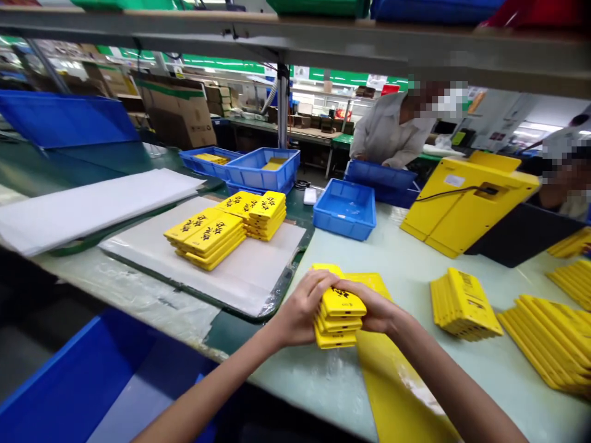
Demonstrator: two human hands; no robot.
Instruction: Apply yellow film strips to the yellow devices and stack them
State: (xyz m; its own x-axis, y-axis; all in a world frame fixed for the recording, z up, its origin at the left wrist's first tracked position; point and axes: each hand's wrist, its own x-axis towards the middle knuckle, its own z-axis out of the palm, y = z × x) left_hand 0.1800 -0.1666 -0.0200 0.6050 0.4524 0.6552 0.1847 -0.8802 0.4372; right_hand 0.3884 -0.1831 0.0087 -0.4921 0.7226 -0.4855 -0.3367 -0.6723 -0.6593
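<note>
Between my two hands is a stack of several flat yellow cases [340, 323] with black lettering on the top one. My left hand [302, 307] grips the stack's left side, and my right hand [375, 306] wraps round its right side. The stack is over the pale green table [318, 375]; whether it touches the surface I cannot tell. To the left, more yellow cases [215, 234] lie in neat piles on a white-covered tray [258, 286]. On the right, a leaning row of yellow cases [464, 304] stands on the table.
A blue bin [345, 209] sits ahead, beside a yellow box-like device [466, 203] with a cable. More yellow cases [545, 341] lie at the far right. White sheets [92, 206] are stacked left. A shelf beam [258, 37] crosses overhead. A co-worker [392, 129] stands across the table.
</note>
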